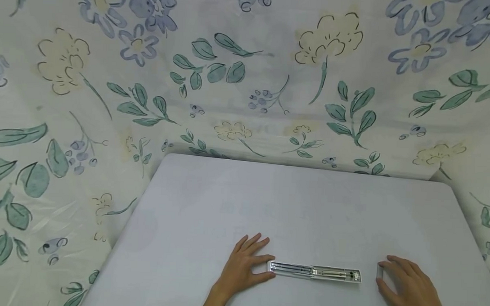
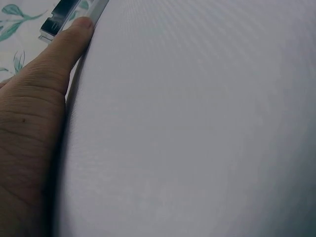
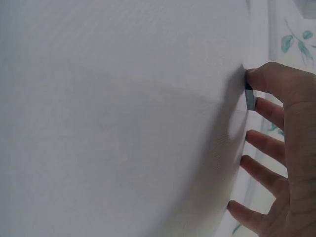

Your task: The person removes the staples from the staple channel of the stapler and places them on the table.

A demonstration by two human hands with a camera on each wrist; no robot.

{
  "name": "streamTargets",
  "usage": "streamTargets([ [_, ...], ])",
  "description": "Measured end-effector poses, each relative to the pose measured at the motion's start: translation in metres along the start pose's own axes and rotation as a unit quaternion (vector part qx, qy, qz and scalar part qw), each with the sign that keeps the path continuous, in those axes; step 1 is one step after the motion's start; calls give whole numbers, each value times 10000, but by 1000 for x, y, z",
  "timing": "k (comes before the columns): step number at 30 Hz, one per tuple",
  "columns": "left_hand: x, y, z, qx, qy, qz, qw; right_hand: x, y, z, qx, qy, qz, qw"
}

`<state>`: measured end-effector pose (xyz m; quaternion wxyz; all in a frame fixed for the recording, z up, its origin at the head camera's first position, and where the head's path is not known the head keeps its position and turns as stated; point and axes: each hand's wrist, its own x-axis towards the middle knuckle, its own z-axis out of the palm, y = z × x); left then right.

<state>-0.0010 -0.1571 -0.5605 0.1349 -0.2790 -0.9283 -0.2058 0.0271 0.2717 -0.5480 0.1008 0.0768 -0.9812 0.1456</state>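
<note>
A long, narrow clear case [image 1: 334, 274] lies on the white table, with slim silvery and yellowish parts showing inside it. My left hand [image 1: 241, 270] pinches its left end between thumb and index finger, the other fingers spread. In the left wrist view the thumb lies along the edge of the clear case [image 2: 60, 19], which has a dark part inside. To the right, apart from the case, my right hand [image 1: 414, 287] holds a small clear piece [image 1: 380, 271] upright between thumb and index finger. The right wrist view shows this small piece [image 3: 250, 98] edge-on, the other fingertips at the tabletop.
The white table [image 1: 267, 203] has rounded far corners. Behind it and at its sides hangs a cloth [image 1: 254, 108] printed with flowers and leaves.
</note>
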Motion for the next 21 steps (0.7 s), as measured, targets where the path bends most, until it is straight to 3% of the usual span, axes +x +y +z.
streamTargets([
  [3, 1, -3, 1, 26, 2, 27, 10000, 2, -2, 1, 15, 89, 338, 9994],
  [6, 0, -11, -2, 258, 163, -226, 9993, 6, -1, 1, 41, 228, 856, 9961],
  [9, -4, -23, -9, 495, 511, -1083, 9916, 9, 0, 4, 104, 115, 1480, 9889],
  [12, -10, -36, -17, 550, 711, -2110, 9733, 6, 3, 12, 78, -422, 2062, 9776],
  [15, -15, -45, -19, 614, 437, -2672, 9607, 1, 7, 21, -2, -911, 2430, 9657],
  [18, -17, -47, -18, 713, 116, -2833, 9563, -3, 8, 27, -95, -1026, 2496, 9629],
  [21, -15, -48, -17, 723, 54, -2863, 9554, -3, 7, 29, -146, -957, 2487, 9637],
])
